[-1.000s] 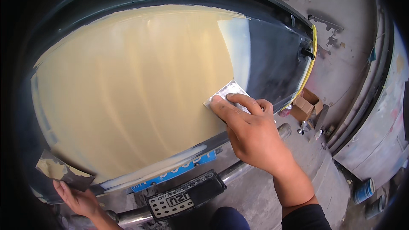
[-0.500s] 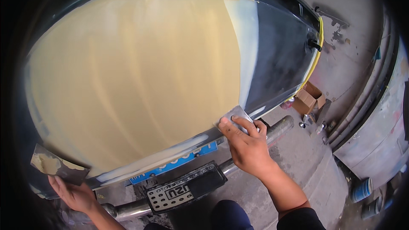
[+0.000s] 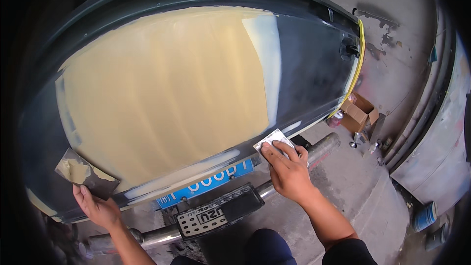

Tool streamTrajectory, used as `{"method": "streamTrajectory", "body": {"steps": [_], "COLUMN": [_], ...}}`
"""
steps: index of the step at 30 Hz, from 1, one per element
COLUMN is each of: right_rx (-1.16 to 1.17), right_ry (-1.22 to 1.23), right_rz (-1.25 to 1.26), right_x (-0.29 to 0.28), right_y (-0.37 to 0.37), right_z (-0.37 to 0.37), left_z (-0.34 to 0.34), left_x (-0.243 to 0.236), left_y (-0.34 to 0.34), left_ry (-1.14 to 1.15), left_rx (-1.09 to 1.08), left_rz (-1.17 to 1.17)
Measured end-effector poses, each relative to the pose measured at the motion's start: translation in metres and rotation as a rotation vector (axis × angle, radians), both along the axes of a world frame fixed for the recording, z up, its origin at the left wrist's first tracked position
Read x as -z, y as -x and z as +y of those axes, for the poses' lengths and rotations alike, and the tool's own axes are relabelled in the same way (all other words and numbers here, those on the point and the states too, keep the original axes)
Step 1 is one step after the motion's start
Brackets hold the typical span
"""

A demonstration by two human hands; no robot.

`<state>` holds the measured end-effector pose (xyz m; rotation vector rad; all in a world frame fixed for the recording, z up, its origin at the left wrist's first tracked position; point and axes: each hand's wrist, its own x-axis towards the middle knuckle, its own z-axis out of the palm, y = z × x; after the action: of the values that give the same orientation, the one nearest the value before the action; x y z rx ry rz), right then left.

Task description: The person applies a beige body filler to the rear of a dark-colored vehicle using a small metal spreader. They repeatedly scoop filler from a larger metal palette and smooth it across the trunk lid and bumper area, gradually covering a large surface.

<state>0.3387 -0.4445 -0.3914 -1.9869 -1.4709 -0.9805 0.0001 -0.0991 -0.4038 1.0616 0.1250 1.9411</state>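
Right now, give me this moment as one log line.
left hand: holds plate with beige paste | right hand: holds scraper at lower edge of panel, contact unclear | panel: broad beige layer, dark right side

open cardboard box [image 3: 357, 116] on grey floor [image 3: 355, 186], 1 blue can [image 3: 425, 218] — 1 darker container [image 3: 435, 238] beside it

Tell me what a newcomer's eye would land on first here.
Likely first is the broad tan patch covering much of the dark panel, left of centre. Next come the pale spreader in the right hand, near the patch's lower right corner, and the tan-smeared plate in the left hand, lower left.
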Motion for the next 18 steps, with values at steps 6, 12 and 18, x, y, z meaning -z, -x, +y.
{"method": "streamTrajectory", "body": {"steps": [6, 12, 18], "right_rx": [-0.886, -1.008, -0.401], "right_ry": [-0.167, -0.098, -0.127], "right_rz": [0.545, 0.456, 0.106], "right_x": [-0.032, -0.031, -0.095], "right_y": [0.070, 0.081, 0.045], "right_z": [-0.003, 0.015, 0.026], "left_z": [-0.143, -0.194, -0.127], "left_x": [-0.007, -0.032, -0.057], "left_y": [-0.079, -0.121, -0.092], "left_ry": [0.051, 0.084, -0.099], "left_rx": [0.437, 0.705, 0.553], "left_rz": [0.088, -0.022, -0.043]}}
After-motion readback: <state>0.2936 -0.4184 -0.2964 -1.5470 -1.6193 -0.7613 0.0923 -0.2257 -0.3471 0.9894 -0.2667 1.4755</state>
